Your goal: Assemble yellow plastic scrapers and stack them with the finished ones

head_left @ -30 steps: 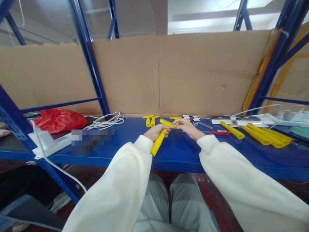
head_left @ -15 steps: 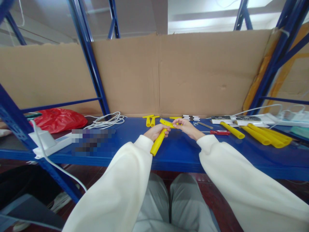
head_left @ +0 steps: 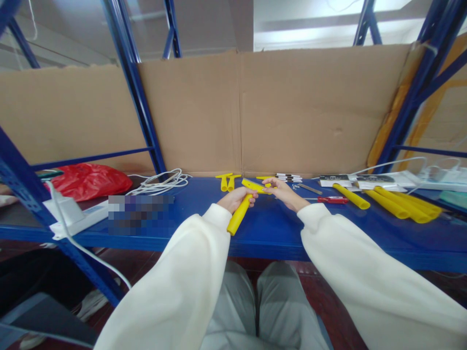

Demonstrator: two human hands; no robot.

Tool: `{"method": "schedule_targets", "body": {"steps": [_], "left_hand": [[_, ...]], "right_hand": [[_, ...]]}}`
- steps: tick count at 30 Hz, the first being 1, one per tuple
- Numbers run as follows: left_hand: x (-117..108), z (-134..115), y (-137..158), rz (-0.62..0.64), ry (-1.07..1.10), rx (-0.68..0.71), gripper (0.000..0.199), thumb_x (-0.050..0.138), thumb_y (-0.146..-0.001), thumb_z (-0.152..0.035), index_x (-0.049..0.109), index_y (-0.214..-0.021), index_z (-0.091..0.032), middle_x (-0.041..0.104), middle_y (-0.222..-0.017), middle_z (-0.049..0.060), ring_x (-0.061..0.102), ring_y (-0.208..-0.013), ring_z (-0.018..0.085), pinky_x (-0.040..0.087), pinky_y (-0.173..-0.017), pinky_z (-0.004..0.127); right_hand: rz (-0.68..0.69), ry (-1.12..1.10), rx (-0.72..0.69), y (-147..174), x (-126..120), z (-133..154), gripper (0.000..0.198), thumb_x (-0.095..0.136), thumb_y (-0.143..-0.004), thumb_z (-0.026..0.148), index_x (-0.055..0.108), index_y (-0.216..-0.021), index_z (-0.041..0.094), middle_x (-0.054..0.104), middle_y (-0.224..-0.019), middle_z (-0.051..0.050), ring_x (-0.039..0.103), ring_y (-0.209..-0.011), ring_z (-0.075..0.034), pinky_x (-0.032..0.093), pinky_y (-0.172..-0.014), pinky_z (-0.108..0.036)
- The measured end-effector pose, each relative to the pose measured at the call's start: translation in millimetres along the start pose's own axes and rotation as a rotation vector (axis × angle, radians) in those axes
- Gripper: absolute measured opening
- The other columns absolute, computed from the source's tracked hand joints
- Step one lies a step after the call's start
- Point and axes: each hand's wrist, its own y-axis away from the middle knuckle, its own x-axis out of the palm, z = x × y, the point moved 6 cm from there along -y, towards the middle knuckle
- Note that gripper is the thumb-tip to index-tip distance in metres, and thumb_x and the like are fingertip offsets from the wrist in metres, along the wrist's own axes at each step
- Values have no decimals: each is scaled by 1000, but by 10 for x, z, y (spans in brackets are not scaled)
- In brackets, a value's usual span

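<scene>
Just below the centre of the frame, my left hand [head_left: 241, 198] keeps its grip wrapped round a yellow handle [head_left: 238, 219] over the blue worktop [head_left: 277, 233]. Along the yellow crosspiece [head_left: 252, 185] above it, the fingers of my right hand [head_left: 285, 193] have barely shifted, whether pinching I cannot tell from afar, suggesting fine work continues there.

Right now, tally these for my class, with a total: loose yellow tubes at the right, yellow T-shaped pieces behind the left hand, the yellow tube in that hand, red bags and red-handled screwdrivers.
Loose yellow tubes: 4
Yellow T-shaped pieces: 2
Held yellow tube in the left hand: 1
Red bag: 1
Red-handled screwdriver: 1
Total: 9
</scene>
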Motion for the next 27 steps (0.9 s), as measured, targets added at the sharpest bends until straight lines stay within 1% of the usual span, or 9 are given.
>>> {"method": "schedule_targets", "body": {"steps": [3,5,7,10,13,19,24,27], "left_hand": [[17,-10,23,-8,-2,9,15,46,-84,-2,53,-79,-14,45,-60,-4,33,-40,3,31,-43,18],[31,-17,42,-16,-5,10,17,44,-86,-2,52,-77,-14,45,-59,-4,31,-39,3,30,-43,17],[46,-26,56,-18,-8,13,18,43,-87,-2,51,-77,-14,46,-59,-4,31,-38,2,30,-42,16],[57,-41,59,-6,-15,31,18,42,-88,-2,51,-78,-15,47,-58,-4,31,-38,2,29,-43,16],[49,-52,37,22,-15,62,17,44,-85,-1,52,-78,-14,48,-57,-3,32,-38,2,29,-42,16],[40,-56,2,69,-32,97,11,52,-79,-3,53,-77,-14,49,-57,-3,33,-39,2,29,-43,17],[83,-77,40,83,-24,119,12,47,-79,-3,55,-78,-13,49,-57,-3,33,-38,2,29,-43,17],[99,-80,48,100,-21,122,13,48,-77,-4,57,-82,-12,49,-59,-3,34,-38,3,29,-43,17]], "right_hand": [[7,-42,0,4,11,4,26,70,-65,25,65,-91,22,69,-98,0,59,-82,-14,47,-79,-29],[12,-76,3,22,17,26,24,70,-64,24,64,-88,22,70,-99,-1,60,-84,-14,47,-78,-29],[29,-125,24,49,31,47,21,70,-65,24,63,-85,22,70,-95,-1,61,-83,-14,47,-74,-27],[64,-213,85,90,58,66,17,68,-67,22,62,-83,22,70,-84,0,61,-74,-13,44,-65,-25],[80,-291,88,115,68,98,17,69,-67,21,62,-82,21,68,-76,1,59,-66,-12,43,-60,-24],[109,-430,64,116,78,99,22,75,-63,19,63,-81,21,69,-73,2,59,-62,-11,44,-59,-24],[137,-545,64,105,89,89,24,77,-61,17,64,-80,22,68,-71,2,60,-61,-11,47,-61,-26],[141,-564,67,114,89,100,23,78,-62,18,65,-80,22,68,-72,2,60,-62,-12,48,-62,-26]]}}
